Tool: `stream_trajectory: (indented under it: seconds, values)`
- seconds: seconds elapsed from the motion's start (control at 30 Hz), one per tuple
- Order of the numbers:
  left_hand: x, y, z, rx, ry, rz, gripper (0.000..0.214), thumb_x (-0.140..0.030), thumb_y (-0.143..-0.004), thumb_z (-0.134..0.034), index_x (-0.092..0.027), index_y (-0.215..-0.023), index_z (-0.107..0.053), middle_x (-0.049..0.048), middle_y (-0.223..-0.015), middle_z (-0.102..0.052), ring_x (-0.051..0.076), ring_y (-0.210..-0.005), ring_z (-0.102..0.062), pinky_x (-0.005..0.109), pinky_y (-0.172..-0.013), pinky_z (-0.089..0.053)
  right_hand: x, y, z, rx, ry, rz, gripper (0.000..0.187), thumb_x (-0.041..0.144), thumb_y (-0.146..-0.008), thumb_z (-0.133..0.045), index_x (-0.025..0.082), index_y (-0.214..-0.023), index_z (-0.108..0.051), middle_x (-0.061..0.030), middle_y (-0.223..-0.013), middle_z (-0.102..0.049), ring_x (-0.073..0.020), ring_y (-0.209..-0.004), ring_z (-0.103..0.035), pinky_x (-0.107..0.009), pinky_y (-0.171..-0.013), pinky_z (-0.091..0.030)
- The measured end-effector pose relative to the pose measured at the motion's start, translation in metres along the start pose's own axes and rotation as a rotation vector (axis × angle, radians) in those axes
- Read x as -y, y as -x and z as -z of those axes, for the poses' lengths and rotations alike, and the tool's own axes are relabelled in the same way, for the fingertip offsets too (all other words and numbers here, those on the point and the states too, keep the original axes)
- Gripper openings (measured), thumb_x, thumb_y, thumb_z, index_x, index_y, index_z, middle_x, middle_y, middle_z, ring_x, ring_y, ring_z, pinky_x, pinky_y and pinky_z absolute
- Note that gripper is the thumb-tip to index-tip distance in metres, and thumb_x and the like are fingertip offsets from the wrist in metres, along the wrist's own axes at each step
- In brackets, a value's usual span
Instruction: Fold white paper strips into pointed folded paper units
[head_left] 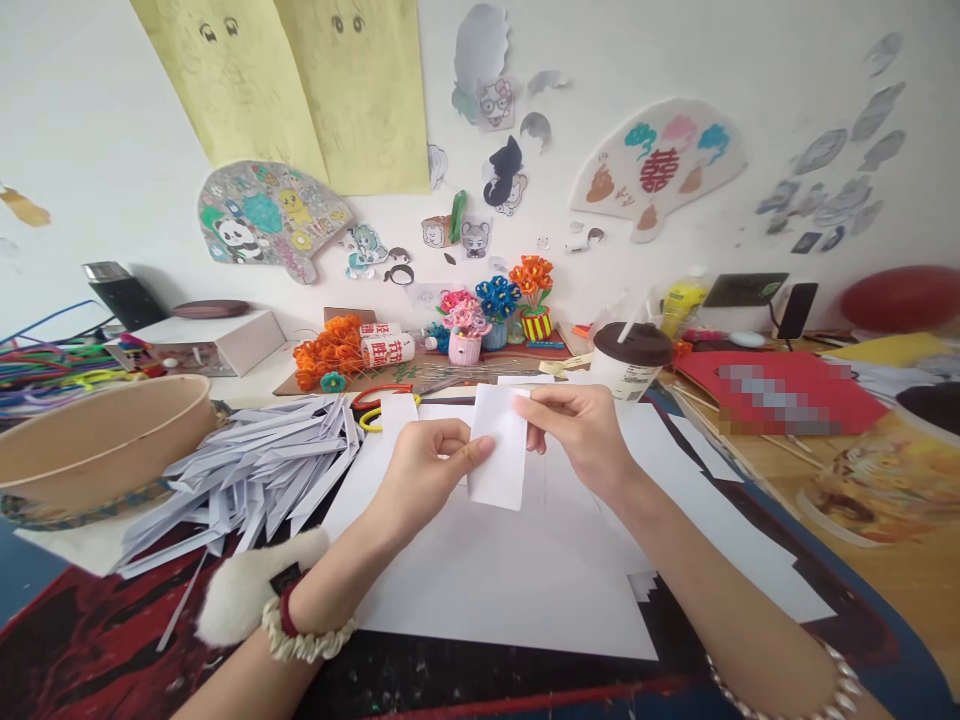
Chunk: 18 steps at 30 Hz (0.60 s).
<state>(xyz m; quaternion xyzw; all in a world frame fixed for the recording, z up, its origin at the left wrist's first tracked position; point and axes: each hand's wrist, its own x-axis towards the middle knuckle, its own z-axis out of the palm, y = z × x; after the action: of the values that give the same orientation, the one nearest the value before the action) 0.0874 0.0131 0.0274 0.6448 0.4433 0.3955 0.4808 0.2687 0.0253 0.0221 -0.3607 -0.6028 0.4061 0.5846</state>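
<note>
Head view showed us one small white slip of paper between two hands, its long axis running near to far, the far end leaning slightly right. We could not tell how steeply it stood, but it was in front of a large white sheet lying on the table.

Our left hand came to it from the left, nearly closed, its thumb pressed on the left long edge about midway and its fingers curled up close to that edge. Our right hand reached it from the right with a lighter pinch, the thumb at the far right corner and the other fingers partly hidden beyond the slip. Neither hand was nearer, since both touched it; the left grip simply sat closer to its near end. Well to the left, beside a round tub, we saw a heap of folded paper strips.
</note>
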Motion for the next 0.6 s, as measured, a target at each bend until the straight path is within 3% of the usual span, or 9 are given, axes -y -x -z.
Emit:
stream_trajectory:
  seconds: [0.13, 0.33, 0.5, 0.6]
  values:
    - [0.004, -0.002, 0.0, 0.088, -0.047, 0.022, 0.043, -0.054, -0.074, -0.066, -0.015, -0.059, -0.059, 0.0005, -0.055, -0.057, 0.01, -0.048, -0.047, 0.02, -0.044, -0.028, 0.0, -0.001, 0.002, -0.046, 0.011, 0.032, 0.028, 0.03, -0.079, -0.069, 0.017, -0.055, -0.063, 0.001, -0.046, -0.057, -0.0107, -0.043, -0.051, -0.025, -0.043, -0.042]
    - [0.003, -0.001, 0.0, 0.014, -0.107, -0.043, 0.04, -0.046, -0.076, -0.066, -0.016, -0.053, -0.053, -0.0011, -0.054, -0.056, 0.009, -0.049, -0.045, 0.02, -0.046, -0.027, -0.002, -0.002, 0.006, -0.069, 0.037, 0.067, 0.027, 0.029, -0.079, -0.069, 0.016, -0.056, -0.064, -0.0004, -0.047, -0.06, -0.0112, -0.043, -0.052, -0.025, -0.044, -0.043]
    - [0.001, 0.0, 0.0, 0.121, -0.117, 0.01, 0.031, -0.041, -0.083, -0.059, -0.015, -0.066, -0.061, 0.005, -0.062, -0.07, 0.015, -0.059, -0.061, 0.022, -0.055, -0.04, -0.004, -0.005, 0.01, -0.141, 0.025, 0.093, 0.024, 0.028, -0.078, -0.07, 0.016, -0.058, -0.066, 0.0001, -0.047, -0.06, -0.0113, -0.043, -0.053, -0.025, -0.044, -0.044]
    - [0.0, 0.0, 0.001, 0.065, -0.196, -0.013, 0.03, -0.036, -0.085, -0.056, -0.016, -0.062, -0.06, 0.0045, -0.058, -0.069, 0.015, -0.057, -0.06, 0.022, -0.056, -0.041, -0.005, -0.006, 0.011, -0.15, 0.033, 0.098, 0.024, 0.028, -0.078, -0.07, 0.016, -0.057, -0.066, -0.0002, -0.047, -0.061, -0.011, -0.043, -0.054, -0.024, -0.044, -0.045]
